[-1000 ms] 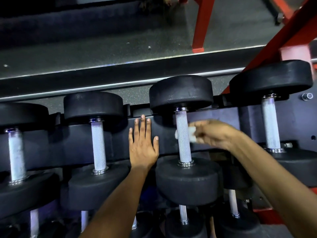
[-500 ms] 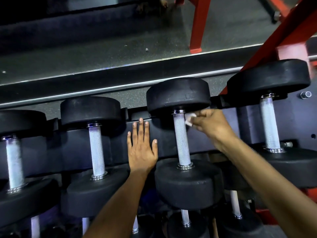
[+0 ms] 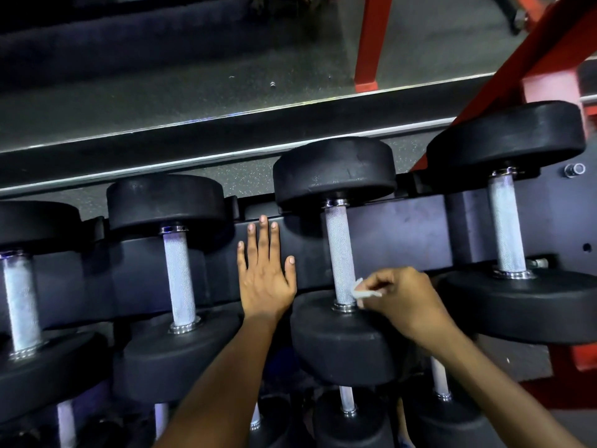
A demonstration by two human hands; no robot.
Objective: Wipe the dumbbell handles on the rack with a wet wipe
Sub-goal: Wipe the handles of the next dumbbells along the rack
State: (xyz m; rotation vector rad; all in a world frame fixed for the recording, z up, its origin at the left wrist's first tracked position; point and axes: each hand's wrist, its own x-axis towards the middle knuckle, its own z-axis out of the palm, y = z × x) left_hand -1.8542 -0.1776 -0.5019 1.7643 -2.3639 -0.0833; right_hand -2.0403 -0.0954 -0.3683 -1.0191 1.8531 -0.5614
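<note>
Wiping: wipe (image 3: 363, 291) pressed to the right side of the handle (image 3: 339, 257), low down, just above the chrome collar.
Wipe: small, white, crumpled, mostly hidden between fingertips.
Right hand (image 3: 403, 302): grip narrow, fingers curled, pinching the wipe; forearm reaching in from the lower right, over the near head.
Handle: knurled silver, third dumbbell (image 3: 334, 171) from the left on the upper tier, lying front to back between two black heads.
Left hand (image 3: 265, 276): grip wide, palm down, fingers straight and slightly spread, resting flat on the rack (image 3: 403, 234) between the second and third dumbbells; holding nothing.
Rack: dark rail under the handles, bolts at the right end, red frame (image 3: 517, 76) rising behind on the right.
Neighbours: one dumbbell left of the flat hand (image 3: 179, 276), another at the left edge (image 3: 21, 305), one at far right (image 3: 505, 221); all with bare silver handles.
Lower tier: more handles and heads partly seen below, dim.
Beyond: grey speckled floor (image 3: 193, 92) and a red post (image 3: 368, 43).
</note>
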